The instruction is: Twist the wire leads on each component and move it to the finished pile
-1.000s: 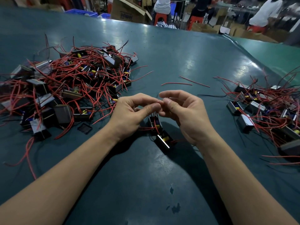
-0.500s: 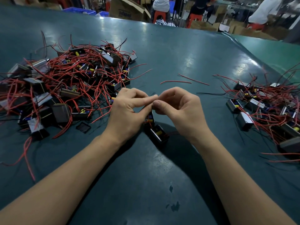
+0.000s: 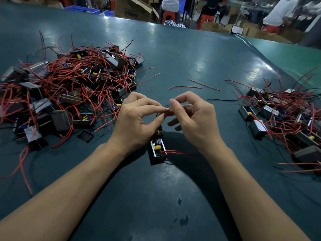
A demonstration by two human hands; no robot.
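Observation:
A small black box component (image 3: 157,149) with yellow and blue parts lies on the green table (image 3: 173,54) under my hands. Its red and black wire leads (image 3: 167,110) rise between my fingers. My left hand (image 3: 137,122) pinches the leads between thumb and forefinger. My right hand (image 3: 192,119) pinches the same leads at their tip from the right. Two more red leads (image 3: 171,151) stick out of the box's near end. A large tangled pile of components (image 3: 69,91) lies at the left. A smaller pile (image 3: 281,115) lies at the right.
Two loose red wire pieces (image 3: 196,85) and a black wire (image 3: 222,100) lie beyond my hands. A small black square lid (image 3: 85,136) lies near the left pile. Cardboard boxes (image 3: 135,9), red stools and seated people stand behind the table's far edge.
My hands have parted a little, my right thumb and forefinger now showing the red lead tip. The component has shifted slightly nearer, its two near leads now visible.

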